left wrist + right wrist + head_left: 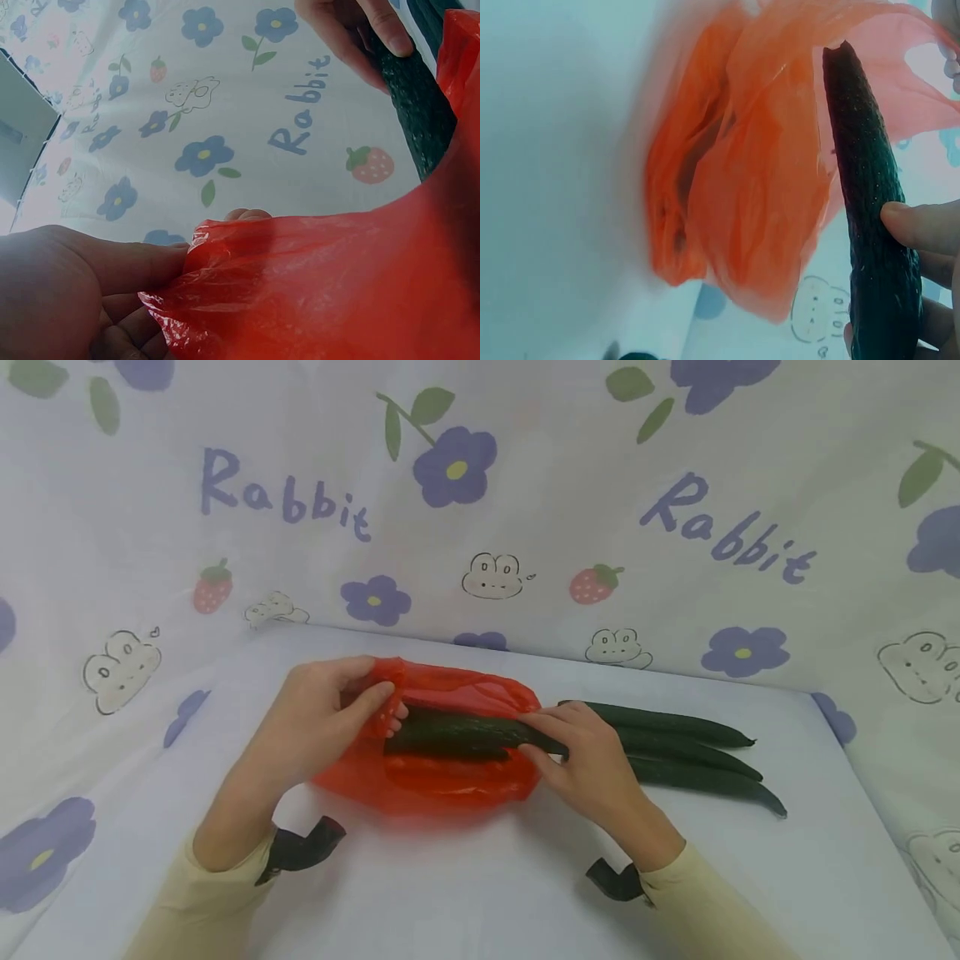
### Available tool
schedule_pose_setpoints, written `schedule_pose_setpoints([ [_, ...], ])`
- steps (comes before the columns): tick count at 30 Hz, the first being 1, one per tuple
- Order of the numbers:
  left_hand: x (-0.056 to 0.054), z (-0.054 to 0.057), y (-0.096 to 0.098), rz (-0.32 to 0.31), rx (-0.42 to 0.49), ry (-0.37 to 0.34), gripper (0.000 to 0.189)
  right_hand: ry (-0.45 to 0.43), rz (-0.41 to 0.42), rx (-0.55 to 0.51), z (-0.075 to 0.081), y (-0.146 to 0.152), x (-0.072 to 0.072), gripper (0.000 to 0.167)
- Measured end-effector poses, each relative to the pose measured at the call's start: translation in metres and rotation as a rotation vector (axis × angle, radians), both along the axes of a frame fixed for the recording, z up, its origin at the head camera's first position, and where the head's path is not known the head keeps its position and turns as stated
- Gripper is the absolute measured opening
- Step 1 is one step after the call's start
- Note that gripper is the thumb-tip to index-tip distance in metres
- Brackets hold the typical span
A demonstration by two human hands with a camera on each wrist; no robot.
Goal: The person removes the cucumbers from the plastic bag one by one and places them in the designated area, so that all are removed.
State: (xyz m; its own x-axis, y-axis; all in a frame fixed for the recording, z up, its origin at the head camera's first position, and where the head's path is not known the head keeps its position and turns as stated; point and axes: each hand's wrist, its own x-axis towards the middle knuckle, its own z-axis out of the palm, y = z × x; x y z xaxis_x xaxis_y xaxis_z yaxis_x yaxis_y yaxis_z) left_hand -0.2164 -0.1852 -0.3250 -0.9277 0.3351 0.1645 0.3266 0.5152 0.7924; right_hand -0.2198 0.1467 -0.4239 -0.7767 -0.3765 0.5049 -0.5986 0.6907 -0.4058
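My left hand [318, 714] pinches the edge of a thin red plastic bag [450, 789] between thumb and fingers. My right hand [592, 764] grips a dark green cucumber [461, 735] near one end, thumb on one side and fingers on the other. The cucumber's far end lies at the bag's mouth, close to my left fingers. In the right wrist view its tip [841, 56] stands against the opened bag [765, 187], and a dark shape shows through the plastic lower down. The left wrist view shows the stretched bag [322, 277] partly hiding the cucumber [420, 105].
Three more cucumbers [675, 743] lie side by side on the white table [465, 893], right of the bag and just beyond my right hand. A white curtain [540, 502] printed with flowers, strawberries and rabbits surrounds the table at the back and sides.
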Motion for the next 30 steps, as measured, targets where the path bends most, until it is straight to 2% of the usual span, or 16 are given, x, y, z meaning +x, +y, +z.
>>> schedule_pose_setpoints([
  [8,-0.001,-0.003,0.003,-0.001,-0.005,-0.012,0.008,0.016,-0.042,0.002,-0.003,0.024,0.011,0.037],
  [20,-0.003,-0.002,-0.001,0.01,0.003,0.015,0.006,0.084,-0.025,0.018,0.003,0.049,0.007,0.04],
  [30,-0.005,-0.001,-0.002,0.009,0.008,0.015,0.006,0.135,-0.028,-0.009,0.004,0.069,0.014,0.042],
])
